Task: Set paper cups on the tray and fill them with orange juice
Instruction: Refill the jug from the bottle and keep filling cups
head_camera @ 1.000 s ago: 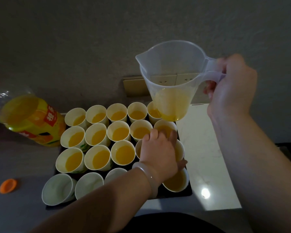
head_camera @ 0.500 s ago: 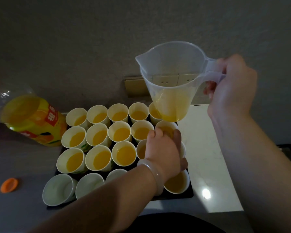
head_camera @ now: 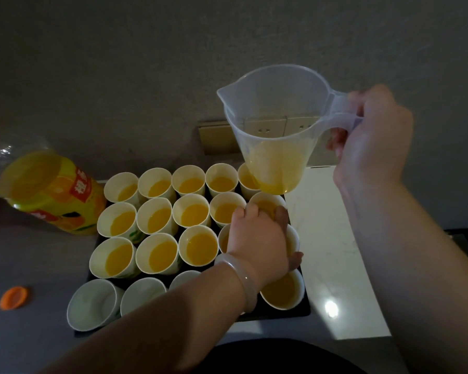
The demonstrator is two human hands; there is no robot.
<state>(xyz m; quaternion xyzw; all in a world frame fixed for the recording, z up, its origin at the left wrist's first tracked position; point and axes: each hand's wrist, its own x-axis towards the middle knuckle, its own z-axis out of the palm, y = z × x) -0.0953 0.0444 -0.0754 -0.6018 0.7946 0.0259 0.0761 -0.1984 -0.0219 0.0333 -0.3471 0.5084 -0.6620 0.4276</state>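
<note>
Right hand [head_camera: 373,141] curled round handle of jug [head_camera: 276,125], upright over far right corner of tray [head_camera: 305,311]. Left hand [head_camera: 260,238] lies across filled cups [head_camera: 160,255]; grip unclear. Near-left empty cups [head_camera: 92,306] remain: steady rim, lower spout, pour slowly.

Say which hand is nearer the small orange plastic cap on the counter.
Left. Left hand rests on paper cups right of the cap; right hand grips the clear plastic jug, farther right.

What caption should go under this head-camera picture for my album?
Right hand holds a clear jug of orange juice over a tray of paper cups; left hand grips one cup.
</note>
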